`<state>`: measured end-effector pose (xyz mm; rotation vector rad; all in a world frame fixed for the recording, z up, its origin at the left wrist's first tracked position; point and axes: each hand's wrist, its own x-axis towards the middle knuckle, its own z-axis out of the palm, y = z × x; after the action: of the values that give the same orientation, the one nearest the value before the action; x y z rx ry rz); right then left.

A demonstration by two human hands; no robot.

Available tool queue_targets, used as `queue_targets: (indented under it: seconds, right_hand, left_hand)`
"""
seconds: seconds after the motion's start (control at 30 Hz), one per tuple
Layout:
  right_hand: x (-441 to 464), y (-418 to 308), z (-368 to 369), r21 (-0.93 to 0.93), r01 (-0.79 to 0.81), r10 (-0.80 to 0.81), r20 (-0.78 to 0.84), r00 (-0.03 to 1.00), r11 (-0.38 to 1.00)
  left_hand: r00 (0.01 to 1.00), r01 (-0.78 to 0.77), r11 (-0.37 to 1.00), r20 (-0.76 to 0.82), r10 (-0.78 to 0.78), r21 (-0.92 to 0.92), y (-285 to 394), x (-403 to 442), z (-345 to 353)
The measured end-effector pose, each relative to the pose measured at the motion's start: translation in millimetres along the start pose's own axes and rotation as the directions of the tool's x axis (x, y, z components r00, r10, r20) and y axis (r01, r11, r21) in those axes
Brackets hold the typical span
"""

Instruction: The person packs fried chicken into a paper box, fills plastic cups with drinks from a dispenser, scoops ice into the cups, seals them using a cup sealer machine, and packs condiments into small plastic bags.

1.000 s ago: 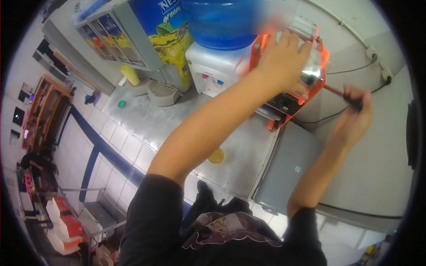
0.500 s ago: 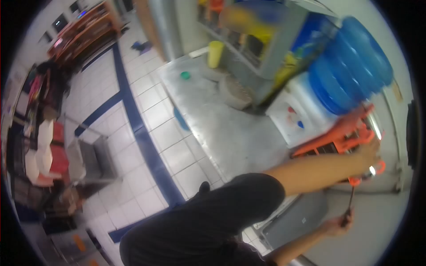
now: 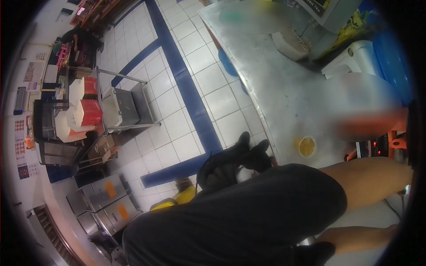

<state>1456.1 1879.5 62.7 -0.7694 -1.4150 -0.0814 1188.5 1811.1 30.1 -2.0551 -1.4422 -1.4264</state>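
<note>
Head: your left hand [image 3: 407,176] is by the orange machine [image 3: 398,142]; I can't tell whether it or your right hand [image 3: 391,230] grasps anything.

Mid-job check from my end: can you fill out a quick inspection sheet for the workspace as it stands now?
Surface: metal counter, with a few small dark marks.
Job's things: orange machine at the right of the view, partly blurred; red lights show on its dark panel.
Clutter: small round yellow item, perhaps a filled cup, on the counter.
Hands: left hand and right hand both at the view's right edge; cannot tell what either grips.
Cables: thin dark cable below the left forearm.
Surroundings: white tiled floor with blue bands; red-and-white boxes across the room; water dispenser on the counter.
</note>
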Motion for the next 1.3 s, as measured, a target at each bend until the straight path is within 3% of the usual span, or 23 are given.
queue_targets:
  seconds: [0.03, 0.1, 0.13, 0.17, 0.2, 0.23, 0.37, 0.43, 0.47, 0.5, 0.57, 0.6, 0.67, 0.77, 0.87, 0.93, 0.97, 1.03, 1.1, 1.13, 1.17, 1.2, 1.3]
  right_hand:
    - [-10, 0, -4, 0.004, 0.003, -0.003, -0.017, 1.000, 1.000]
    - [-72, -20, -11, 0.313, -0.124, 0.212, -0.262, 0.941, 0.941]
    - [-120, -16, -18, -0.347, 0.050, -0.151, -0.271, 0.951, 0.936]
    - [-152, 45, -66, 0.477, -0.121, 0.238, -0.192, 0.952, 0.871]
    - [-201, 50, -70, 0.456, -0.001, 0.108, -0.209, 0.972, 0.890]
    - [-195, 50, -63, 0.468, 0.022, 0.092, -0.218, 0.972, 0.884]
    - [-193, 27, -71, 0.497, -0.093, 0.105, 0.004, 0.994, 0.863]
    - [-146, 21, -56, 0.608, -0.126, 0.162, -0.004, 0.987, 0.784]
    - [-111, 23, -48, 0.423, -0.185, 0.215, -0.024, 0.976, 0.887]
    - [-80, 13, -33, 0.294, -0.164, 0.160, 0.035, 0.986, 0.942]
    - [-17, -6, -2, 0.038, -0.055, 0.049, 0.151, 0.987, 0.998]
    - [2, 10, 1, -0.018, -0.078, 0.081, 0.190, 0.978, 0.997]
    - [-15, -39, 28, 0.331, -0.271, 0.308, -0.062, 0.949, 0.904]
    - [-125, -77, 9, 0.439, -0.235, 0.353, -0.210, 0.912, 0.867]
    - [-211, -80, -14, 0.379, -0.149, 0.226, -0.168, 0.959, 0.913]
    - [-213, -94, -17, 0.100, -0.219, 0.234, -0.168, 0.958, 0.971]
    - [-210, -95, -20, 0.088, -0.235, 0.247, -0.180, 0.952, 0.968]
    - [-166, -75, -7, 0.173, 0.005, 0.016, -0.115, 0.993, 0.985]
    - [-102, -72, 7, 0.290, -0.307, 0.343, -0.080, 0.936, 0.906]
    - [-61, -77, 15, 0.183, -0.330, 0.338, -0.013, 0.941, 0.926]
    - [-27, -73, 21, 0.112, -0.228, 0.221, 0.072, 0.973, 0.967]
    - [12, -15, 28, 0.140, -0.200, 0.177, 0.164, 0.970, 0.970]
    - [32, -1, 44, 0.145, -0.310, 0.290, 0.143, 0.946, 0.939]
  left_hand:
    - [1.000, -0.007, 1.000, 0.002, 0.007, -0.001, 1, -2, -1]
    - [1.000, -0.028, 1.000, 0.004, 0.028, -0.001, 5, -5, 3]
    - [0.999, -0.044, 0.999, 0.004, 0.044, 0.003, 7, -6, 7]
    - [0.998, -0.057, 0.998, -0.001, 0.057, 0.000, 9, -7, 9]
    - [0.997, -0.071, 0.997, -0.006, 0.071, 0.003, 8, -8, 9]
    - [0.997, -0.073, 0.997, -0.012, 0.073, 0.013, 4, -9, 7]
    - [0.994, -0.106, 0.994, -0.005, 0.106, -0.002, 0, -15, 15]
    - [0.990, -0.140, 0.990, 0.003, 0.140, 0.003, -7, -11, 16]
    - [0.987, -0.162, 0.987, 0.008, 0.162, -0.002, -9, -8, 20]
    - [0.983, -0.180, 0.984, 0.020, 0.181, -0.010, -10, -6, 23]
    - [0.972, -0.230, 0.973, 0.052, 0.230, -0.016, -14, -3, 27]
    - [0.966, -0.249, 0.968, 0.073, 0.249, -0.010, -19, -1, 27]
    - [0.952, -0.285, 0.957, 0.131, 0.276, 0.056, -26, -1, 27]
    - [0.944, -0.267, 0.956, 0.234, 0.235, 0.119, -24, 1, 15]
    - [0.930, -0.327, 0.911, 0.259, 0.262, 0.253, -20, 2, 10]
    - [0.936, -0.291, 0.928, 0.270, 0.226, 0.233, -14, 4, 10]
    - [0.931, -0.283, 0.933, 0.296, 0.212, 0.222, -14, 2, 9]
    - [0.936, -0.280, 0.935, 0.278, 0.215, 0.219, -15, 3, 17]
    - [0.927, -0.307, 0.926, 0.287, 0.240, 0.218, -17, 6, 16]
    - [0.922, -0.310, 0.927, 0.305, 0.239, 0.213, -17, 2, 14]
    - [0.907, -0.321, 0.925, 0.347, 0.239, 0.203, -12, 4, 3]
    - [0.899, -0.340, 0.920, 0.356, 0.257, 0.193, -10, 2, 3]
    - [0.898, -0.373, 0.900, 0.331, 0.289, 0.224, -11, 6, 4]
